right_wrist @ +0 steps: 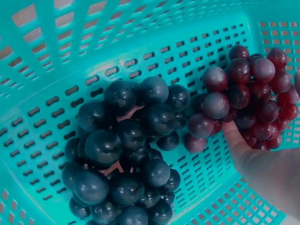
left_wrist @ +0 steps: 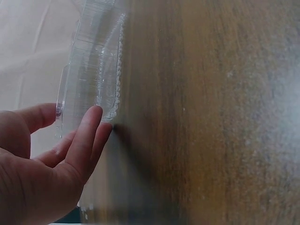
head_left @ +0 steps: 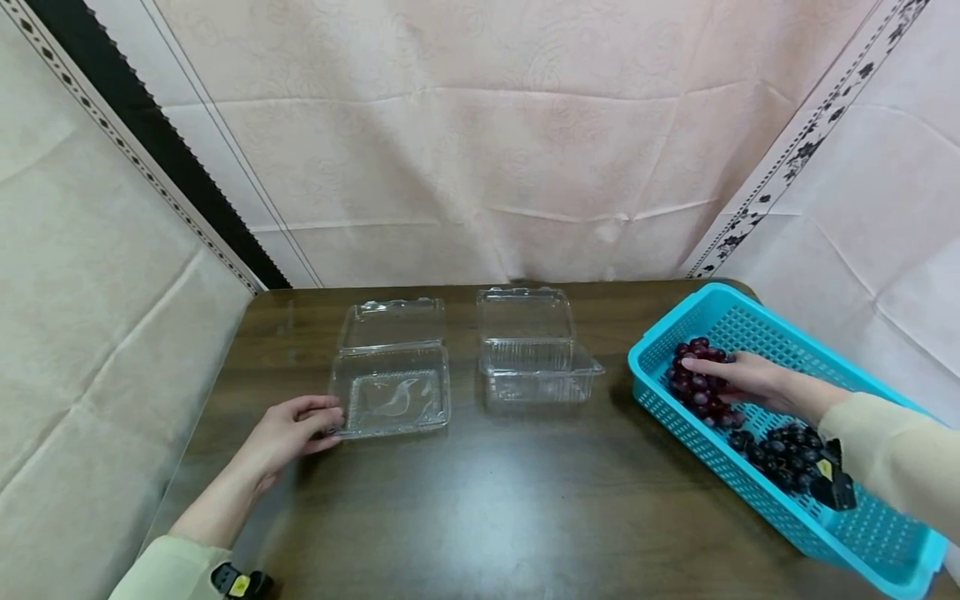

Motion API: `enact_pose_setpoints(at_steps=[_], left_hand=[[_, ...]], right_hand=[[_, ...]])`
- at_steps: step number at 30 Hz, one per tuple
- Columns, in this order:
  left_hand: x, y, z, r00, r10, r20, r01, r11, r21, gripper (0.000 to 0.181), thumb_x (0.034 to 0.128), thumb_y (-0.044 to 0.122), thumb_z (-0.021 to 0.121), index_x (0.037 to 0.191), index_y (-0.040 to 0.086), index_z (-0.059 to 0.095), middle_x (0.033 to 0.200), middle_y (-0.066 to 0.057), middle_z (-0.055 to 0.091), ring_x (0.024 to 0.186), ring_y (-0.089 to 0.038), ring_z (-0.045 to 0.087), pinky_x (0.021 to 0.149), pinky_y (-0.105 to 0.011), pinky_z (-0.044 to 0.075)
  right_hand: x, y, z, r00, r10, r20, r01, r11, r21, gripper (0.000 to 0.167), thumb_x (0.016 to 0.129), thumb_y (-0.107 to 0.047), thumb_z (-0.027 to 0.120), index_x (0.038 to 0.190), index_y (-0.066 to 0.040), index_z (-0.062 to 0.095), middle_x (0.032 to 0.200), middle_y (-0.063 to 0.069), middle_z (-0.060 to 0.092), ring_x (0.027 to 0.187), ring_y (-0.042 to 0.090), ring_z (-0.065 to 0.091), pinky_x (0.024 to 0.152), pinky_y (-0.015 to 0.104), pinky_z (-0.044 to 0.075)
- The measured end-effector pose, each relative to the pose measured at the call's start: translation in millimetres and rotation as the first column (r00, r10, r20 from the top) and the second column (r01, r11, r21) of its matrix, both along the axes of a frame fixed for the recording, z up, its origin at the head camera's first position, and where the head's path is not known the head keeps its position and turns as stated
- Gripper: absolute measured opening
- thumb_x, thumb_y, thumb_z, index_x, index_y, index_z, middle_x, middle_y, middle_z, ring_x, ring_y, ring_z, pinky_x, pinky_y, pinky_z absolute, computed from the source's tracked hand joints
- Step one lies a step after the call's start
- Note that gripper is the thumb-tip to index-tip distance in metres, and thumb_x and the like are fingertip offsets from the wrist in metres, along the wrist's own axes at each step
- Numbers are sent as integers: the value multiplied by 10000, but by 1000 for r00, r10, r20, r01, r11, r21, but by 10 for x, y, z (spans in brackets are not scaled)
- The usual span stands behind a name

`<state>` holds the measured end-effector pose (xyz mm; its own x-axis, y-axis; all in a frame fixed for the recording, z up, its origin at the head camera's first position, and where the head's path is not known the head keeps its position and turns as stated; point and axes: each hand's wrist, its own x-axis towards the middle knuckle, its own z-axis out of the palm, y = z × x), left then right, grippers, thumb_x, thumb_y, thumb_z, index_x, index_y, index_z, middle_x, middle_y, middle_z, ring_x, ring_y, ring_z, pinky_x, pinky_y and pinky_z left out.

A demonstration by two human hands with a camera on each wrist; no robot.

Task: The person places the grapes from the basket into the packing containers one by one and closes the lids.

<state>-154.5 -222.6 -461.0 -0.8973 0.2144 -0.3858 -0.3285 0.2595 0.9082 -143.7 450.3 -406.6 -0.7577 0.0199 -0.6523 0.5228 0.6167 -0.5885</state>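
Observation:
My left hand [head_left: 300, 429] pinches the near left corner of a clear plastic clamshell box [head_left: 390, 392], whose lid stands raised at the back. In the left wrist view, the thumb touches the box's rim [left_wrist: 61, 101] while the fingers lie against its side and base. Inside the blue basket [head_left: 817, 354] at the right, my right hand [head_left: 753, 383] grips a bunch of red grapes [head_left: 693, 387]. The right wrist view shows the thumb pressed to those grapes [right_wrist: 253, 89]; most other fingers are out of that frame. Beside them lies a bunch of black grapes [right_wrist: 126, 150].
A second clear clamshell box [head_left: 536, 367], its lid raised, stands right of the first one. Both boxes and the basket rest on a brown wooden table [head_left: 465, 500]. Pale cloth [head_left: 480, 167] hangs behind the table and along both sides.

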Motion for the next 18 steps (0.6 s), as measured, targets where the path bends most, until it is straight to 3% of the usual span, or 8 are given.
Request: enact_pose_setpoints(at_steps=[2, 3, 5, 7, 10, 12, 14, 18], left_hand=[[3, -6, -1, 1000, -3, -1, 3, 1000, 2, 565, 1096, 151, 636, 1533, -139, 424, 1383, -288, 612, 1120, -141, 702, 935, -370, 658], [2, -13, -3, 1000, -5, -2, 5, 1000, 4, 569, 1097, 153, 635, 1534, -140, 421, 1382, -285, 613, 1122, -140, 701, 936, -372, 658], [3, -20, -7, 1000, -7, -2, 7, 1000, 7, 575, 1096, 158, 637, 1536, -140, 418, 1381, -280, 615, 1124, -137, 701, 937, -371, 658], [7, -21, -9, 1000, -8, -1, 8, 1000, 9, 579, 1095, 160, 640, 1538, -140, 417, 1377, -273, 619, 1127, -138, 701, 938, -369, 657], [13, -15, -10, 1000, -6, 5, 6, 1000, 9, 578, 1093, 160, 644, 1539, -134, 421, 1372, -263, 623, 1129, -139, 702, 942, -364, 656], [16, -11, -6, 1000, -5, 8, 5, 1000, 7, 575, 1092, 159, 645, 1538, -130, 426, 1370, -260, 624, 1127, -138, 703, 944, -362, 655], [16, -10, -5, 1000, -6, 7, 6, 1000, 8, 576, 1094, 159, 643, 1539, -132, 422, 1371, -261, 624, 1126, -133, 703, 942, -359, 655], [17, -8, -6, 1000, -7, 6, 7, 1000, 23, 570, 1095, 145, 635, 1536, -143, 416, 1375, -265, 621, 1123, -121, 700, 943, -356, 655]], right_hand=[[-32, -25, -11, 1000, -4, 2, 4, 1000, 21, 762, 1081, -599, 524, 1227, 146, 456, 1127, 299, 518, 889, 225, 536, 907, 362, 577], [-48, -39, -15, 1000, -3, 4, 3, 1000, 28, 644, 1081, -599, 528, 1005, 40, 507, 932, 196, 540, 794, 188, 510, 860, 339, 556], [-79, -63, -26, 1000, -8, 9, 8, 1000, 28, 566, 1079, -596, 536, 789, -155, 332, 690, -22, 379, 659, 150, 421, 787, 320, 491], [-97, -83, -28, 1000, -8, 18, 8, 999, 33, 571, 1077, -599, 536, 776, -191, 273, 630, -67, 322, 632, 147, 388, 766, 319, 459], [-97, -94, -25, 1000, 6, 23, -7, 998, 61, 617, 1067, -619, 533, 950, -34, 378, 815, 55, 423, 789, 219, 485, 839, 362, 500], [-97, -98, -25, 1000, 19, 22, -21, 995, 93, 852, 1052, -648, 535, 1234, 160, 334, 1067, 257, 475, 996, 340, 521, 965, 474, 542], [-109, -101, -37, 999, 34, 26, -38, 991, 127, 1140, 1030, -689, 536, 1488, 248, 75, 1385, 459, 311, 1281, 501, 434, 1146, 621, 463], [-127, -107, -78, 999, 34, 8, -35, 986, 165, 1342, 1005, -717, 554, 1504, 227, -258, 1584, 529, -154, 1504, 667, 13, 1251, 766, 181]])
